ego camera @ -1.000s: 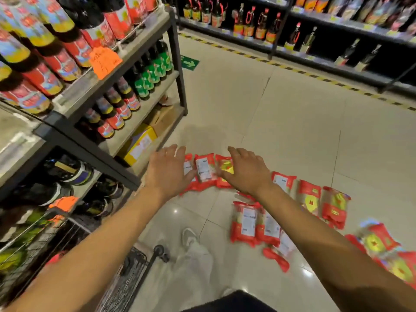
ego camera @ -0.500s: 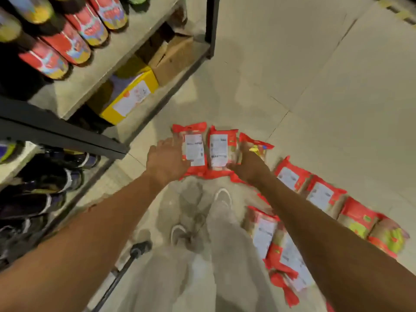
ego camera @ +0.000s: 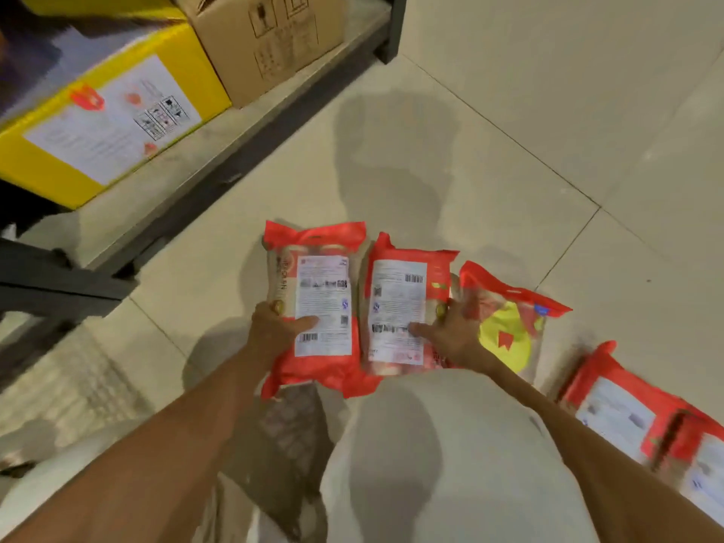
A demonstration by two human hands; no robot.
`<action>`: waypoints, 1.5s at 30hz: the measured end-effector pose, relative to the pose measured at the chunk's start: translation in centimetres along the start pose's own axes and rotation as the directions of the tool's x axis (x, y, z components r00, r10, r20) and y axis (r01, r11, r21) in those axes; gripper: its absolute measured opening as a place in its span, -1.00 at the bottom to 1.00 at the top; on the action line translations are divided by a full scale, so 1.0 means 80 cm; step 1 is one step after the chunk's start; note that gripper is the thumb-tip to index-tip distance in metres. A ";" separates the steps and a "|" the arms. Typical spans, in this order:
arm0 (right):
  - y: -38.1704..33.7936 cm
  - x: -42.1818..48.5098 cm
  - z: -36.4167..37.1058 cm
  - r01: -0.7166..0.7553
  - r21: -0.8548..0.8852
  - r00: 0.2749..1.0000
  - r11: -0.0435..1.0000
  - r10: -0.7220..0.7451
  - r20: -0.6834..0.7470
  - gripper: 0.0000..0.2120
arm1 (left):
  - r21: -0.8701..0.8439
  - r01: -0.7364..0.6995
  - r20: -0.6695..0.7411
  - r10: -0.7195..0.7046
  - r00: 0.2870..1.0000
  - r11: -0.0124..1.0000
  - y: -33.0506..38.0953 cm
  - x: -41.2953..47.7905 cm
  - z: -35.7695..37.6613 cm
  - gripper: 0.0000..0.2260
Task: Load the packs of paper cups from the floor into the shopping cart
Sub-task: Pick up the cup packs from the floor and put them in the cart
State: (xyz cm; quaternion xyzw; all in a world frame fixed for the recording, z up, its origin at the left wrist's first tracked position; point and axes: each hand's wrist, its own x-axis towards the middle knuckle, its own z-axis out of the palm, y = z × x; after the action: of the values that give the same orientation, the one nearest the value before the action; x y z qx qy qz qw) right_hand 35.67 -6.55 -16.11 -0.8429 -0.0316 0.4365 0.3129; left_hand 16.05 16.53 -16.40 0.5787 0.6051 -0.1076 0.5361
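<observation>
Two red packs of paper cups with white labels lie side by side on the floor in front of me. My left hand (ego camera: pixel 276 331) grips the left pack (ego camera: pixel 319 299) at its left edge, thumb on the label. My right hand (ego camera: pixel 450 333) grips the right pack (ego camera: pixel 399 303) at its right edge, thumb on its label. A third pack (ego camera: pixel 509 327) with a yellow circle lies just right of my right hand. More packs (ego camera: pixel 627 413) lie at the lower right. The shopping cart is out of view.
A low shelf (ego camera: pixel 203 150) runs along the left, holding a yellow box (ego camera: pixel 109 111) and a brown carton (ego camera: pixel 266 37). A dark shelf post (ego camera: pixel 391 29) stands at the top. My light trouser knees (ego camera: pixel 431 464) fill the bottom. Tiled floor (ego camera: pixel 548 131) stretches to the right.
I have crouched lower, so the packs look much nearer. Both hands went from resting at the packs' edges to closing around one pack each.
</observation>
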 end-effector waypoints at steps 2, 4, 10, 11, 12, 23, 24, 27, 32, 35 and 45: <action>0.001 0.010 0.008 0.001 0.026 1.000 1.000 -0.002 0.008 -0.35 | -0.104 0.034 0.053 -0.029 0.998 0.994 -0.002 0.006 0.005 -0.44; -0.005 0.008 0.008 -0.012 0.057 1.000 0.998 0.012 -0.007 -0.37 | -0.107 0.027 0.086 -0.018 0.996 0.994 0.006 0.003 0.002 -0.58; -0.081 -0.084 -0.044 0.063 0.111 0.995 0.992 -0.054 -0.080 -0.23 | -0.174 0.002 -0.071 -0.015 0.997 0.985 0.066 -0.099 -0.048 -0.36; -0.103 -0.109 -0.059 0.072 0.113 0.994 0.991 -0.063 -0.084 -0.23 | -0.198 0.001 -0.078 -0.017 0.997 0.980 0.076 -0.122 -0.065 -0.25; -0.129 -0.137 -0.075 0.096 0.145 0.993 0.985 -0.084 -0.089 -0.22 | -0.233 -0.027 -0.091 0.006 0.996 0.972 0.087 -0.146 -0.084 -0.17; -0.468 -0.630 -0.295 0.389 0.257 0.919 0.885 -0.355 -0.171 -0.24 | -0.361 -0.326 -0.302 0.221 0.927 0.874 0.323 -0.680 -0.371 -0.43; -0.493 -0.673 -0.305 0.436 0.261 0.898 0.861 -0.400 -0.182 -0.24 | -0.369 -0.362 -0.333 0.242 0.911 0.856 0.330 -0.723 -0.397 -0.41; -0.549 -0.787 -0.314 0.538 0.267 0.843 0.799 -0.504 -0.188 -0.25 | -0.388 -0.448 -0.394 0.295 0.871 0.805 0.328 -0.836 -0.467 -0.41; -0.595 -0.947 -0.258 0.679 0.300 0.725 0.670 -0.676 -0.132 -0.22 | -0.462 -0.563 -0.524 0.301 0.797 0.685 0.247 -0.986 -0.575 -0.39; -0.584 -1.036 -0.189 0.736 0.307 0.647 0.603 -0.760 -0.058 -0.22 | -0.476 -0.600 -0.598 0.263 0.757 0.644 0.150 -1.063 -0.632 -0.33; -0.525 -1.278 0.090 0.701 0.352 0.545 0.620 -0.785 0.296 -0.24 | -0.538 -0.579 -0.740 -0.015 0.672 0.613 -0.199 -1.262 -0.777 -0.44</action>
State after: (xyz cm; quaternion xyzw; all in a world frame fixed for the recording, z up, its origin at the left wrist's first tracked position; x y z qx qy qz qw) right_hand -23.62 -2.68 77.39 -0.5985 -0.4118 0.4336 0.5331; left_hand -54.24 -0.75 78.86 0.4007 0.6367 0.4612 0.4706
